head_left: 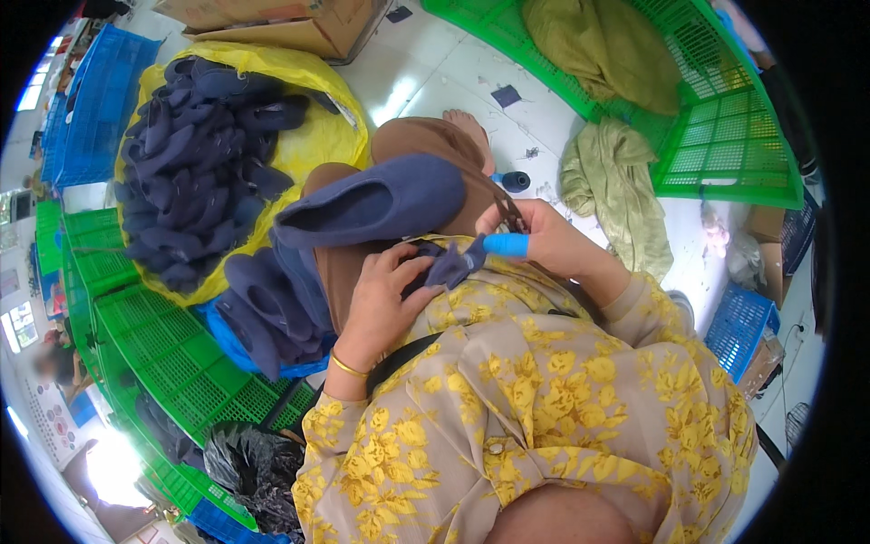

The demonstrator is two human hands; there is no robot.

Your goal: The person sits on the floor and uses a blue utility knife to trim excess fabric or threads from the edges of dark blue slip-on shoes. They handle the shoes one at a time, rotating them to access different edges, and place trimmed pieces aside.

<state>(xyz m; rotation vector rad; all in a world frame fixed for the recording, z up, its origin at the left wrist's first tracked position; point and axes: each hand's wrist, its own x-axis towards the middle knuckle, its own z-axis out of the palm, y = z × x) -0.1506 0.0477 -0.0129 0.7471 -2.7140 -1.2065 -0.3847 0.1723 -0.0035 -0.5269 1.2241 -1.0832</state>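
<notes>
My left hand [385, 295] is closed on a small piece of dark blue fabric [453, 263] at my lap, the fingers curled over it. Close by, my right hand [548, 243], with a blue wrap [506, 245] round its thumb, grips small dark metal scissors [511, 216], seen only in part. The fabric's tip reaches the wrapped thumb. Across my knees, beyond both hands, lies a navy slipper [426, 192], its opening facing up. More navy slippers [263, 290] are stacked left of my knees, on something blue.
A yellow sack [326, 100] full of navy slippers [195, 163] stands at the far left. Green crates [172, 335] line the left side. Another green crate [716, 136] holds olive cloth [603, 54]. More pale green cloth [616, 181] hangs below it. A cardboard box [272, 23] stands farther off.
</notes>
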